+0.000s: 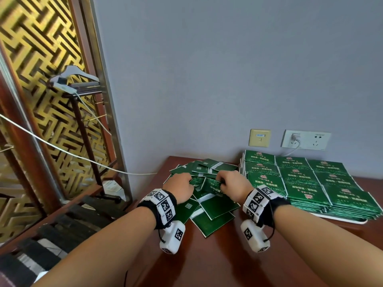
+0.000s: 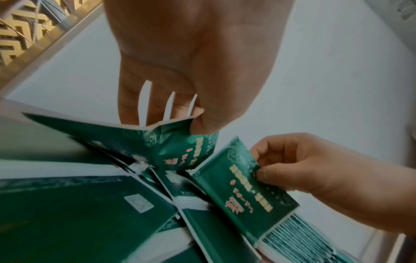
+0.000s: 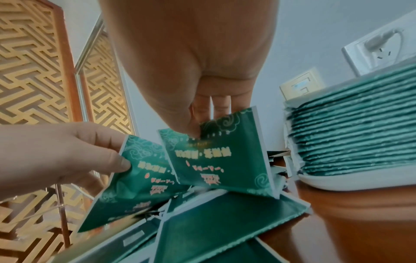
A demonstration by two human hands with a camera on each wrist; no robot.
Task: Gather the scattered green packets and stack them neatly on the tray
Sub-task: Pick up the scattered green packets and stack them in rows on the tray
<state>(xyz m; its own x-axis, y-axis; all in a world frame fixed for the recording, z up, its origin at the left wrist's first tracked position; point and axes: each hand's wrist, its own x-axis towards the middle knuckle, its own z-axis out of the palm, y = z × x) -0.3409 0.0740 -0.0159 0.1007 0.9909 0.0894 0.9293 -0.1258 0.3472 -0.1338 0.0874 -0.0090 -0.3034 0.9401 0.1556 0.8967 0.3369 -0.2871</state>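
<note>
Wooden table (image 1: 217,255); tray (image 3: 351,183) stacked with packets (image 1: 300,179); each hand pinching 1 loose packet

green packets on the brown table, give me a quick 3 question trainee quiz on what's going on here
1. True or false: the left hand and the right hand each pinch one green printed foil packet.
2. Where do the neat green packet stacks sit: A) on the white rimmed tray, right of the loose pile; B) on the floor; C) left of the loose pile?
3. Fill in: the loose green packet pile lies on the brown wooden ____.

Key: 1 true: left-hand packet, right-hand packet. 2 A. 3 table.
</note>
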